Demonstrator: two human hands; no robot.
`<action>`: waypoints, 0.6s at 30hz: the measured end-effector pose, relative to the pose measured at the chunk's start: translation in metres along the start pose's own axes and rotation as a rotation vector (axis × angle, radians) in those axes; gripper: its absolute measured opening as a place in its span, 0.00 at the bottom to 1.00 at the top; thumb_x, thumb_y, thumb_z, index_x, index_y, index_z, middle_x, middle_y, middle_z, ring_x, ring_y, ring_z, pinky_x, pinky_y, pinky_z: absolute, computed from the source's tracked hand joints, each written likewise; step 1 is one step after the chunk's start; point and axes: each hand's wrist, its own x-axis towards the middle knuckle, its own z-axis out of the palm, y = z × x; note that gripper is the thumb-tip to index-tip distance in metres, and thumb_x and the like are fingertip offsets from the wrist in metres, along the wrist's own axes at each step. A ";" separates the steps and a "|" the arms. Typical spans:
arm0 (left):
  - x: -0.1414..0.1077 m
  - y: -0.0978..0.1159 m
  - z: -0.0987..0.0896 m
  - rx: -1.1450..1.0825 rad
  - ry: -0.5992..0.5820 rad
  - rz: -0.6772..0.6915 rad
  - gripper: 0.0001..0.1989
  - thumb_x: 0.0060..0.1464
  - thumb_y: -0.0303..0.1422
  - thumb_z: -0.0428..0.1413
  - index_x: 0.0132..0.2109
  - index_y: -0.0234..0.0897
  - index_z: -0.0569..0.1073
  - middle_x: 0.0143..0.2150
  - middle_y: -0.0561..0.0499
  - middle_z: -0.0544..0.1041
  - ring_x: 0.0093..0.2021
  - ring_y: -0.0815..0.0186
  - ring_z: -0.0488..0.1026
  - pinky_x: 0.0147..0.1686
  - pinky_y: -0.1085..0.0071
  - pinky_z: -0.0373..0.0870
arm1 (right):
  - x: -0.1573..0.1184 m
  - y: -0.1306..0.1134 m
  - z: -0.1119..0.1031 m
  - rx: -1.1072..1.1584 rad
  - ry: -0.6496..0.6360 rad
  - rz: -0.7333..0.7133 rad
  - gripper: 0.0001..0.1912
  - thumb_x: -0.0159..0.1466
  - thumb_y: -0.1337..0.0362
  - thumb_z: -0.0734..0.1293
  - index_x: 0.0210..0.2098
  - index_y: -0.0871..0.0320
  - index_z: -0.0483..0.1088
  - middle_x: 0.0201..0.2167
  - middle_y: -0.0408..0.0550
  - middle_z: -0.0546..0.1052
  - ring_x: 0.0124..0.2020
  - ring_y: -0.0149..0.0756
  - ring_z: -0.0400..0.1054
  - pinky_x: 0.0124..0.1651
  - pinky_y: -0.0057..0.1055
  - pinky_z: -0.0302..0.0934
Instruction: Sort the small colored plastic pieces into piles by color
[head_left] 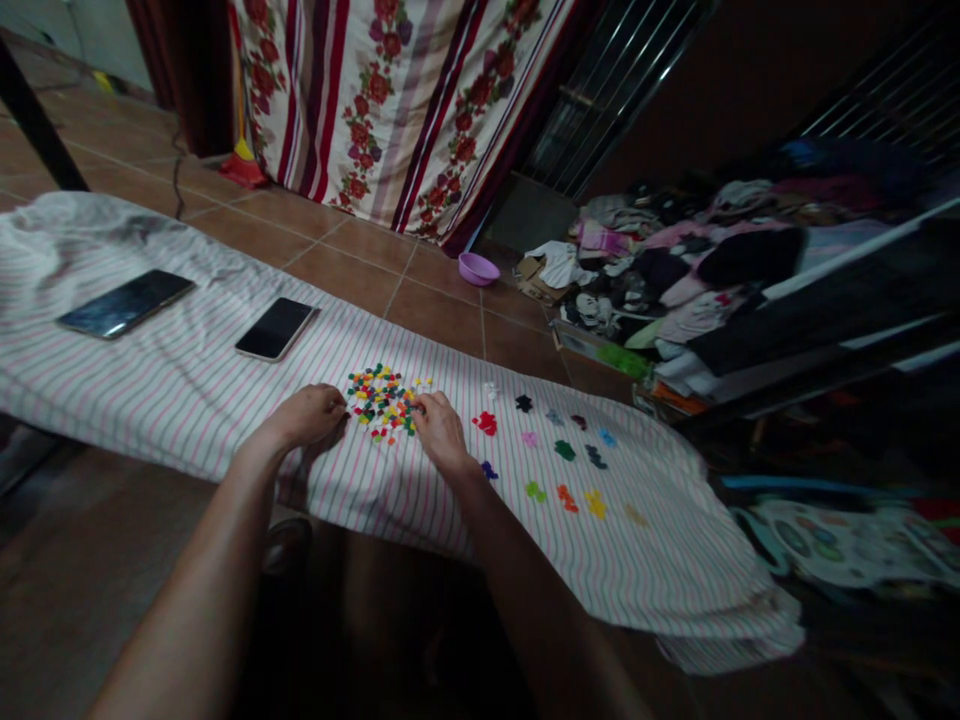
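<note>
A mixed pile of small colored pieces (pixel 381 400) lies on a striped cloth (pixel 442 500). At its left edge is my left hand (pixel 315 412), fingers curled together; whatever they hold is too small to make out. My right hand (pixel 441 428) touches the pile's right side with thumb and finger pinched, and any piece between them is hidden. To the right, pieces lie in little single-color groups, among them a red group (pixel 485 424), a black group (pixel 523 402), a dark green group (pixel 565 451), an orange group (pixel 567 498) and a yellow group (pixel 595 502).
Left of the pile lie a smartphone (pixel 276 328) and a larger dark-screened device (pixel 127 303). Beyond the cloth, a purple basin (pixel 478 268) stands on the tiled floor before a floral curtain (pixel 375 100). Heaped clothes (pixel 675 260) fill the right side.
</note>
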 end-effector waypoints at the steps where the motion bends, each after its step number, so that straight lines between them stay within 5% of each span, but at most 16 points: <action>1: 0.001 0.000 0.000 -0.001 0.004 -0.001 0.20 0.57 0.33 0.45 0.46 0.34 0.80 0.52 0.40 0.80 0.51 0.57 0.77 0.52 0.67 0.70 | 0.000 0.000 -0.001 0.003 0.004 -0.005 0.10 0.63 0.71 0.64 0.40 0.54 0.75 0.40 0.48 0.72 0.42 0.38 0.70 0.46 0.33 0.64; 18: 0.009 -0.010 0.004 0.017 0.001 -0.012 0.21 0.55 0.39 0.44 0.45 0.37 0.79 0.49 0.42 0.81 0.50 0.56 0.77 0.50 0.65 0.71 | -0.017 0.001 -0.008 0.100 0.071 -0.069 0.14 0.60 0.73 0.60 0.41 0.54 0.72 0.39 0.47 0.75 0.40 0.36 0.70 0.49 0.33 0.65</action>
